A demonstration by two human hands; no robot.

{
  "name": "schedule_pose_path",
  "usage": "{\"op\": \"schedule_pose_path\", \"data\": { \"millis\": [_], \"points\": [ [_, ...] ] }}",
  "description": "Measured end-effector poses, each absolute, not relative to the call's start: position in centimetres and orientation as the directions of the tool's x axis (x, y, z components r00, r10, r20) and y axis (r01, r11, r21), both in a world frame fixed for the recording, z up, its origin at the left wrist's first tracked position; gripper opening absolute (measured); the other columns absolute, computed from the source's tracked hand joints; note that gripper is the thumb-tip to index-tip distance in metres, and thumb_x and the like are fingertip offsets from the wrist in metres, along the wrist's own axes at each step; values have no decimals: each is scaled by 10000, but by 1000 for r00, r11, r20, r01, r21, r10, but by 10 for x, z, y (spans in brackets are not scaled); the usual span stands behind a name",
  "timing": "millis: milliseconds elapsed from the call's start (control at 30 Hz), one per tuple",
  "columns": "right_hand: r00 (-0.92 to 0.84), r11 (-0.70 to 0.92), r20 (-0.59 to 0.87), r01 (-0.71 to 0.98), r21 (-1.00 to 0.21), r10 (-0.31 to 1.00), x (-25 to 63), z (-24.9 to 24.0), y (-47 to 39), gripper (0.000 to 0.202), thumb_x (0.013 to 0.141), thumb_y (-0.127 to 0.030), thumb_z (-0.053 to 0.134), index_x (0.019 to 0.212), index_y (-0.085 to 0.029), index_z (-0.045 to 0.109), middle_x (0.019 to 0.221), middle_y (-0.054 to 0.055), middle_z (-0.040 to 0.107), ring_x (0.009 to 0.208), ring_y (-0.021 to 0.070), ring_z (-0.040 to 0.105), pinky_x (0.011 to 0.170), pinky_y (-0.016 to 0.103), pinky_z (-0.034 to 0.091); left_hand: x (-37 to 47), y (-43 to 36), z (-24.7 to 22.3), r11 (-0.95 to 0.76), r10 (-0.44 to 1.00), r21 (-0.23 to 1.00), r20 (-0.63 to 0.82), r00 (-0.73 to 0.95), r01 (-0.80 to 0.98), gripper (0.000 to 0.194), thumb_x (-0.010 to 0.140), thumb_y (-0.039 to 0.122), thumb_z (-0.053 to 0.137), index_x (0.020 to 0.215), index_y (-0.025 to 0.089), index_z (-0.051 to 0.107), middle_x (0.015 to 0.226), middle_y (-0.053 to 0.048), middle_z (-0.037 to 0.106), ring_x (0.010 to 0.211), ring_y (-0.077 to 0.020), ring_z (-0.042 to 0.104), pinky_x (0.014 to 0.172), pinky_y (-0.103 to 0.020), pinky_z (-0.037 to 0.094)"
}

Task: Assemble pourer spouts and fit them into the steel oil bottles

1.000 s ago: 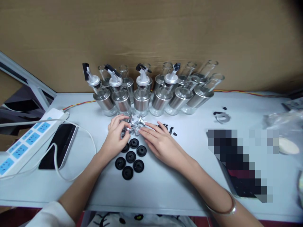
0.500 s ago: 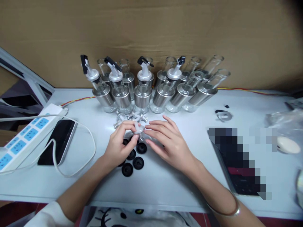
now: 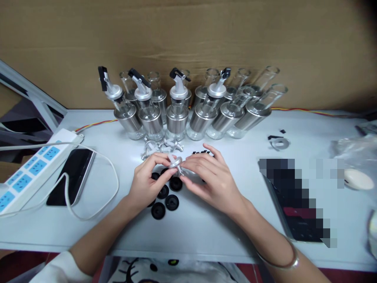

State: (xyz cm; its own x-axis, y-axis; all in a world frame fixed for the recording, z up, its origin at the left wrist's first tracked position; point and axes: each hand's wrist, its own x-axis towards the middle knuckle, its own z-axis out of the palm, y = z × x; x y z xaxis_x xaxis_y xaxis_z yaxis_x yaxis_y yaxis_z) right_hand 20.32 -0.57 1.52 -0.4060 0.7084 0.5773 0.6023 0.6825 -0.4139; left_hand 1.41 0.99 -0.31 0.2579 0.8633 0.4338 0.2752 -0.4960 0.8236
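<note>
My left hand (image 3: 150, 177) pinches a silver-grey pourer cap (image 3: 175, 162) between thumb and fingers, above the table. My right hand (image 3: 210, 177) has its fingertips closed on the cap's right side. Several black round discs (image 3: 172, 202) lie below and partly behind my left hand. More silver-grey pourer parts (image 3: 171, 145) sit just beyond the hands, near the bottles. A row of small black pieces (image 3: 202, 152) lies behind my right fingers.
Glass bottles with steel sleeves (image 3: 177, 120) stand in rows at the back; the front left ones carry pourers. At left are a power strip (image 3: 29, 171), a cable and a phone (image 3: 72, 177). A dark tablet-like device (image 3: 291, 208) lies right, near a clear ring (image 3: 279, 144).
The cap has tilted and turned between my hands. My right fingers have closed onto it, and the small black pieces behind them now show.
</note>
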Motion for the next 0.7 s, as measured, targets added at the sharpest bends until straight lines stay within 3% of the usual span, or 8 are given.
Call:
{"op": "schedule_pose_path", "data": {
  "millis": [200, 367, 533, 700],
  "points": [
    [-307, 620, 542, 470, -629, 782, 200, 15, -9, 91, 836, -109, 586, 836, -200, 584, 787, 5, 714, 807, 148, 681, 997, 431, 426, 13, 8, -4, -456, 888, 844, 415, 196, 283, 219, 809, 171, 675, 967, 211, 529, 911, 12, 649, 888, -111, 653, 815, -203, 507],
    [-199, 457, 411, 370, -809, 890, 203, 17, -10, 86, 842, -133, 570, 854, -216, 591, 812, -1, 695, 784, 142, 657, 979, 408, 446, 9, 10, -2, -430, 898, 811, 342, 275, 396, 222, 930, 216, 505, 1151, 224, 530, 968, -8, 672, 928, -118, 643, 811, -217, 485],
    [-191, 229, 175, 318, -920, 966, 211, 24, -10, 75, 867, -199, 553, 873, -224, 624, 857, 6, 681, 850, 164, 642, 851, 325, 486, 7, 16, 5, -593, 801, 659, 423, 423, 463, 140, 952, 244, 482, 969, 185, 607, 878, -5, 687, 820, -131, 627, 798, -263, 426],
    [-212, 201, 139, 308, -930, 967, 214, 27, -9, 81, 850, -166, 536, 820, -210, 598, 795, -6, 644, 775, 145, 611, 771, 284, 478, 8, 16, 9, -645, 755, 627, 437, 489, 437, 157, 952, 211, 484, 845, 166, 590, 763, 18, 655, 715, -114, 576, 750, -267, 388]
  ]
}}
